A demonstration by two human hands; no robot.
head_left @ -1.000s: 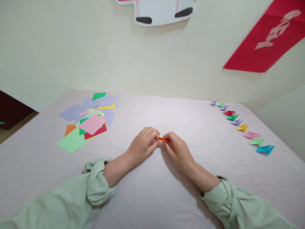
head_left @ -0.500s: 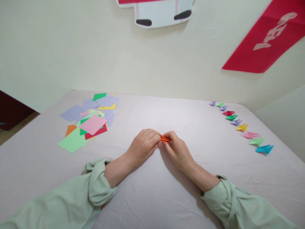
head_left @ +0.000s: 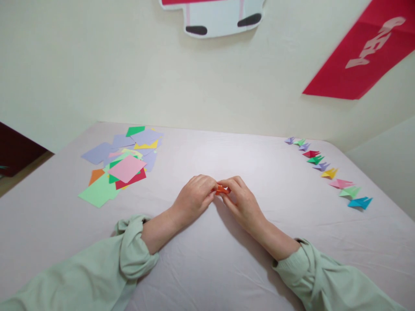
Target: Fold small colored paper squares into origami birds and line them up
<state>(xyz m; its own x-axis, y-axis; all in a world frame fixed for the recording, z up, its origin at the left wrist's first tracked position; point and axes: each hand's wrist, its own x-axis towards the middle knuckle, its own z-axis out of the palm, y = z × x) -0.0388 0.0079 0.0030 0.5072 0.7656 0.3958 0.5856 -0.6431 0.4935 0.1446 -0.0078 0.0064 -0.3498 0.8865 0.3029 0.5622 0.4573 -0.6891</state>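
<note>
A small piece of folded orange paper is held between my two hands, above the middle of the table. My left hand pinches its left end, the fingers curled over it. On the other side, the thumb and fingers of my right hand grip its right end. Both hands are closed and their fingertips almost meet. Much of the paper is covered by my fingers, so its full shape is hard to make out.
A pale cloth covers the table. Loose coloured paper sheets overlap at the left. Several folded paper figures stand in a slanting row along the right. Behind the table rises a wall with a red banner.
The orange paper has changed from a narrow, pointed shape to a more bent, spread one between my fingers. My right-hand fingers have shifted slightly; both arms stay in place.
</note>
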